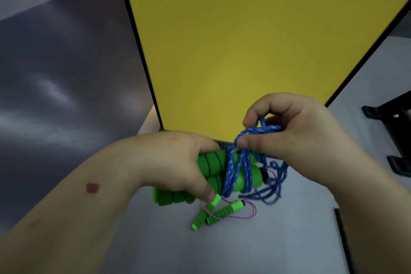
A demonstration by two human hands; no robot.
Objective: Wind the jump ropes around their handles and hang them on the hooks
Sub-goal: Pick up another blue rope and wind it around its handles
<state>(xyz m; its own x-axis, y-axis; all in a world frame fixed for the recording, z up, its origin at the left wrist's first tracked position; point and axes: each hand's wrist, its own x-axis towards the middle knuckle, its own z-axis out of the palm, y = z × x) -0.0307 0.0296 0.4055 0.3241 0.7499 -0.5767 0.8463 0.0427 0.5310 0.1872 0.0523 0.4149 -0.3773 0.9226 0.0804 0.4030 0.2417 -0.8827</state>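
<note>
White table (pixel 278 240), blue rope (pixel 233 167), green handles (pixel 213 162)

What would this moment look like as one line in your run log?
step: winding | left hand: grips green handles | right hand: pinches blue rope | pink rope: unwound on table

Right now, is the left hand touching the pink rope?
Apart. The head view shows the left hand gripping the green handles above the pink rope on the table.

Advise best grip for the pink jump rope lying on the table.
Probably grip the two green handles of the pink rope together at their ribbed middles, coming straight down from above. They lie flat and nearly side by side on the white table, below the busy hands, while the thin cord is loose.
</note>
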